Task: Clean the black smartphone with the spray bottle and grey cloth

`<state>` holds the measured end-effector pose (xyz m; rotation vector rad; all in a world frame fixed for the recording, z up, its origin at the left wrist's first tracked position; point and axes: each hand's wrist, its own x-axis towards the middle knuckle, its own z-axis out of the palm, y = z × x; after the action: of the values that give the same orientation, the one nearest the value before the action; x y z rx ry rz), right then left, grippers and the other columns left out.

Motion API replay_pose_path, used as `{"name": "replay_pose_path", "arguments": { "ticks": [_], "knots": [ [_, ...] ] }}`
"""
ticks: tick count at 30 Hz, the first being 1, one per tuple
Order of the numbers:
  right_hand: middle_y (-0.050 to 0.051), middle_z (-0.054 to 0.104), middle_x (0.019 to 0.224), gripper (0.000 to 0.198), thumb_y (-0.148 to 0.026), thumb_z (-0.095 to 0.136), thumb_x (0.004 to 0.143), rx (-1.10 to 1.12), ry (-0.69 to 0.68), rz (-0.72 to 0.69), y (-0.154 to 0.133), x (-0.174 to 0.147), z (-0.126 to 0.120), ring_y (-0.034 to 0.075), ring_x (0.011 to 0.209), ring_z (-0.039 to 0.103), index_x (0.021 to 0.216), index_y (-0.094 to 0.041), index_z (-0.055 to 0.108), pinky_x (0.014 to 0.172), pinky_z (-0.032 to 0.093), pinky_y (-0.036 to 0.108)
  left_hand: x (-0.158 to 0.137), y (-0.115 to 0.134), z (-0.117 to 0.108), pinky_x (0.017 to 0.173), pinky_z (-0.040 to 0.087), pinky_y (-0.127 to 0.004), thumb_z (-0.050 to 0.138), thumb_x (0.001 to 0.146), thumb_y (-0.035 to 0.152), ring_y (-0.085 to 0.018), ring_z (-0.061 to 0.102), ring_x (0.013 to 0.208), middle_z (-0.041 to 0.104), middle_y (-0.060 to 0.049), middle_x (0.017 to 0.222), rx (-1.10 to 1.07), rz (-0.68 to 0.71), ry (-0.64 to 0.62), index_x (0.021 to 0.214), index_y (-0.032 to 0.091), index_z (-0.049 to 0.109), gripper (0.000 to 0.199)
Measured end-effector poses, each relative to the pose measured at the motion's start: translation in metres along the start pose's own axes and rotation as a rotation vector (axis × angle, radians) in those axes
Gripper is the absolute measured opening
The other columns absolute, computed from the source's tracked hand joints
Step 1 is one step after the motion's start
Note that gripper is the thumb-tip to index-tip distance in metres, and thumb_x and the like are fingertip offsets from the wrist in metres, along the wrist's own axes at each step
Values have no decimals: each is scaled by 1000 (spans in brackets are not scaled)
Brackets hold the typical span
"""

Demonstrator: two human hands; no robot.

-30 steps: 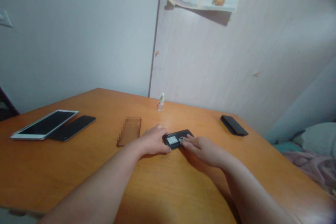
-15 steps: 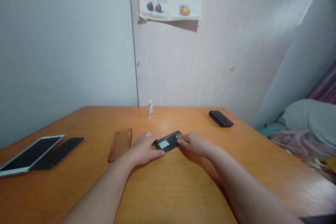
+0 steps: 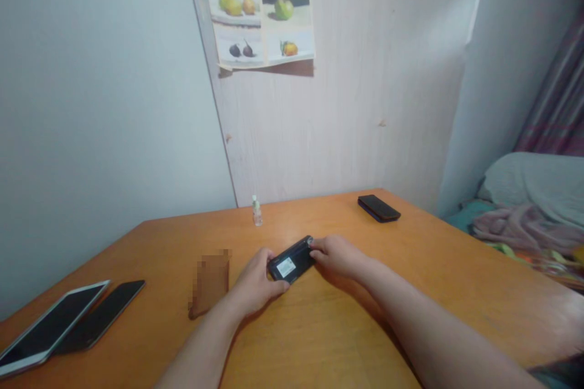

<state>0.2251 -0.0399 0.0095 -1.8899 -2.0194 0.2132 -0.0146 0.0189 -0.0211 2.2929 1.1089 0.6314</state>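
A black phone (image 3: pixel 298 258) lies between my hands, low over or on the table, a white label on its upward face. It slants, its right end farther from me. My left hand (image 3: pixel 256 284) is closed on its left end, thumb on the near edge and fingers on the far edge. At the right end, the fingertips of my right hand (image 3: pixel 336 255) press together against a small shiny round part (image 3: pixel 310 242). Whether that part is fixed to the phone I cannot tell. Left of my left hand lies a brown, partly pixelated flat case (image 3: pixel 212 292).
On the orange wooden table (image 3: pixel 319 340), a white-framed tablet (image 3: pixel 55 325) and a dark flat device (image 3: pixel 104 316) lie at the left. A small clear bottle (image 3: pixel 257 213) stands at the back. A black wallet-like case (image 3: pixel 378 208) lies back right. Bedding (image 3: pixel 533 200) is beyond the right edge.
The view has tilted and shifted, so the table sits lower and the whole fruit poster shows. Both hands keep their hold on the phone, which looks slightly more steeply slanted.
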Motion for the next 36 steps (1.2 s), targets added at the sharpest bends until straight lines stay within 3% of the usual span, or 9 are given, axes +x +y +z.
{"name": "replay_pose_path", "arguments": {
  "ticks": [5, 11, 17, 23, 29, 36],
  "knots": [
    [6, 75, 97, 23, -22, 53, 89, 87, 215, 127, 14, 12, 0, 20, 92, 67, 99, -20, 73, 79, 46, 26, -1, 9, 3, 66, 41, -24, 64, 71, 19, -16, 58, 75, 61, 3, 83, -189, 59, 48, 109, 22, 48, 42],
    [7, 74, 96, 23, -29, 53, 92, 213, 396, 220, 22, 17, -2, 19, 89, 66, 101, -17, 70, 76, 46, 26, -1, 11, 3, 63, 39, -24, 58, 80, 23, -14, 54, 66, 55, 5, 73, -170, 112, 96, 115, 23, 50, 36],
    [5, 73, 81, 20, -28, 56, 88, 280, 400, 221, 25, 18, -1, 18, 78, 65, 84, -17, 72, 68, 44, 26, 1, 6, 5, 62, 39, -24, 60, 79, 25, -15, 55, 67, 60, 3, 74, -149, 163, 100, 106, 22, 61, 27],
    [5, 70, 75, 19, -26, 55, 87, 283, 395, 208, 19, 15, 1, 17, 71, 62, 82, -16, 71, 64, 41, 26, 2, 8, 6, 63, 42, -24, 59, 83, 31, -15, 58, 68, 65, 0, 76, -319, 119, 78, 100, 18, 66, 23],
    [0, 69, 70, 18, -26, 56, 87, 300, 321, 93, 1, 10, 7, 13, 66, 60, 78, -20, 70, 60, 39, 22, 0, 8, 8, 66, 43, -24, 59, 85, 30, -16, 60, 72, 67, 0, 78, -307, 134, 87, 100, 18, 66, 21],
    [4, 67, 68, 26, -27, 49, 92, 240, 385, 189, 8, 11, 3, 15, 63, 57, 77, -17, 68, 57, 35, 25, -1, 8, 12, 65, 41, -25, 59, 86, 32, -16, 58, 70, 66, 0, 77, -244, 154, 133, 101, 20, 67, 21]
  ]
}}
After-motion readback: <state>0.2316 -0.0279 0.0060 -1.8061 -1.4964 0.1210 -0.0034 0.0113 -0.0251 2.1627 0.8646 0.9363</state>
